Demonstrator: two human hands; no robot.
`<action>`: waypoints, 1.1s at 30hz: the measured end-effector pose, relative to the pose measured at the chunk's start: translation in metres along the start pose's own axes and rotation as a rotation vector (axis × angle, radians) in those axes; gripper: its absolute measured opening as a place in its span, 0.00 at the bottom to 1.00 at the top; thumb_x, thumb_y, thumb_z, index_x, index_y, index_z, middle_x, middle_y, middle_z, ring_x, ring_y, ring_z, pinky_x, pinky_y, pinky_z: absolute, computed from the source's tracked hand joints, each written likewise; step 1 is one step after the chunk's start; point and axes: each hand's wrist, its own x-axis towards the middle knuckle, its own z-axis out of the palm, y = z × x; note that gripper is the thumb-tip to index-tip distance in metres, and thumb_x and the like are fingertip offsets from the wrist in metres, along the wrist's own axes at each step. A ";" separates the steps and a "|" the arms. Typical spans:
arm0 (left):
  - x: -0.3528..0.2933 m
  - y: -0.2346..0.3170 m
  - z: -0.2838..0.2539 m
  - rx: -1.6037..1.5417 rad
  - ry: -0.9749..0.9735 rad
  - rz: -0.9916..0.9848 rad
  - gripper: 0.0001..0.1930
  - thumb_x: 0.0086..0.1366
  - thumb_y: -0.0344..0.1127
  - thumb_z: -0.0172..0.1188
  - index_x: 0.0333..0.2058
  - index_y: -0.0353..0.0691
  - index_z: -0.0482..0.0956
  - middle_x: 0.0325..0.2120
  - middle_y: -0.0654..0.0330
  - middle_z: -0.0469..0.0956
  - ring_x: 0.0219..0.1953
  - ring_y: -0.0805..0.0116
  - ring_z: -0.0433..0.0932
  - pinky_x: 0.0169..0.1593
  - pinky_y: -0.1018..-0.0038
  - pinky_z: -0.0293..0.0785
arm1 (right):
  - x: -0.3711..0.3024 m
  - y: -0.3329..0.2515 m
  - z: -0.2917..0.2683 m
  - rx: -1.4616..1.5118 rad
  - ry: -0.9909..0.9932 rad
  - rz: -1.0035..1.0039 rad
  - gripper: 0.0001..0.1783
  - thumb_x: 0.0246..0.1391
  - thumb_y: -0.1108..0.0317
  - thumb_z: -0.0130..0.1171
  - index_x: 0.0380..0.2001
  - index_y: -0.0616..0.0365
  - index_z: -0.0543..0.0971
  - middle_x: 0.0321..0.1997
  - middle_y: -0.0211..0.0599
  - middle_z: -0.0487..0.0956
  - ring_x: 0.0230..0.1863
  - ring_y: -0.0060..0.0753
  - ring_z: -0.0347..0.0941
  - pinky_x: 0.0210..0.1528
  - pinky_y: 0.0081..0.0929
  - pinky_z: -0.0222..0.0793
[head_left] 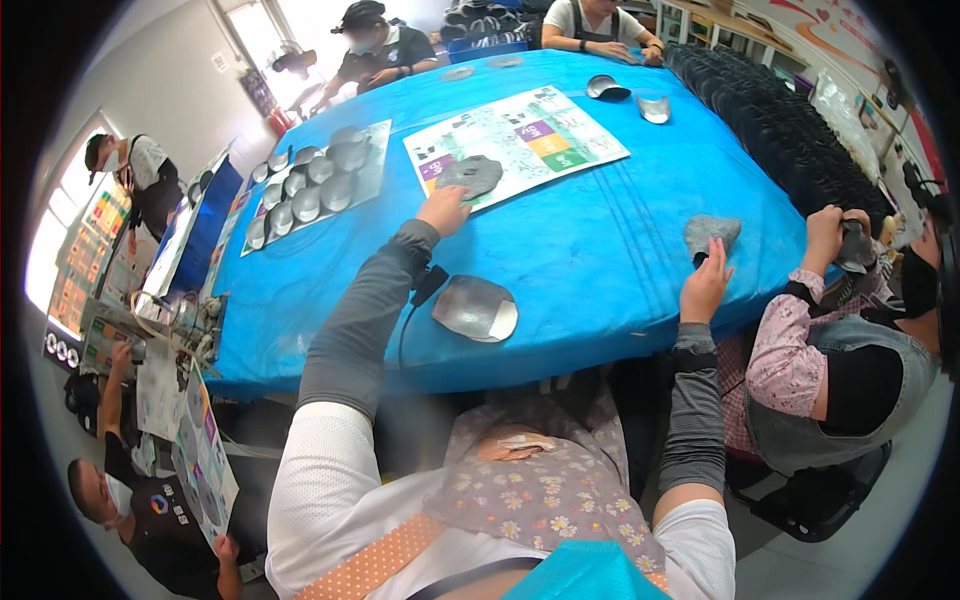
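Note:
My left hand [445,208] reaches forward to the near edge of a printed board and grips a grey, crumpled cloth-like pad [472,176] lying there. On the right, my right hand [707,280] has its fingers closed on another fuzzy grey pad [712,234] at the blue-covered table. Something dark shows under that pad, too small to name. Between my arms lies a shiny dark-grey curved shell piece [468,306] with a pale patch at one end. The undersides of both hands' grips are hidden.
Several shiny grey shells [306,203] stand in rows on a sheet at left. Two more shells, one dark [607,88] and one lighter [654,109], lie at the far right. A long dark stack [770,125] lines the right edge. A co-worker [840,370] sits close at my right.

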 end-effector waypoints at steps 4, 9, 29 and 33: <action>0.009 0.015 0.015 0.227 -0.080 0.071 0.22 0.60 0.44 0.55 0.53 0.47 0.70 0.48 0.53 0.73 0.54 0.53 0.68 0.55 0.64 0.64 | -0.003 0.001 -0.007 -0.014 0.196 0.033 0.17 0.52 0.77 0.47 0.46 0.56 0.73 0.51 0.43 0.72 0.56 0.46 0.64 0.60 0.45 0.53; 0.011 0.019 0.011 0.103 -0.067 0.043 0.24 0.55 0.42 0.61 0.51 0.48 0.71 0.42 0.59 0.77 0.48 0.55 0.71 0.51 0.65 0.66 | -0.007 0.001 -0.008 -0.229 0.169 0.028 0.21 0.48 0.78 0.50 0.48 0.53 0.73 0.55 0.39 0.71 0.62 0.44 0.58 0.62 0.57 0.47; -0.071 -0.033 -0.069 -0.158 0.669 -0.101 0.08 0.60 0.35 0.55 0.32 0.36 0.77 0.28 0.53 0.77 0.31 0.59 0.76 0.36 0.69 0.70 | -0.012 -0.001 -0.009 -0.255 0.196 -0.037 0.21 0.50 0.65 0.55 0.50 0.48 0.72 0.65 0.38 0.59 0.68 0.46 0.49 0.62 0.65 0.43; -0.150 -0.027 -0.109 -0.024 0.636 0.075 0.08 0.57 0.32 0.56 0.33 0.35 0.77 0.34 0.49 0.76 0.41 0.49 0.72 0.46 0.62 0.67 | -0.016 -0.005 -0.012 -0.245 0.213 -0.079 0.18 0.50 0.67 0.55 0.47 0.49 0.73 0.64 0.36 0.61 0.68 0.46 0.50 0.62 0.64 0.45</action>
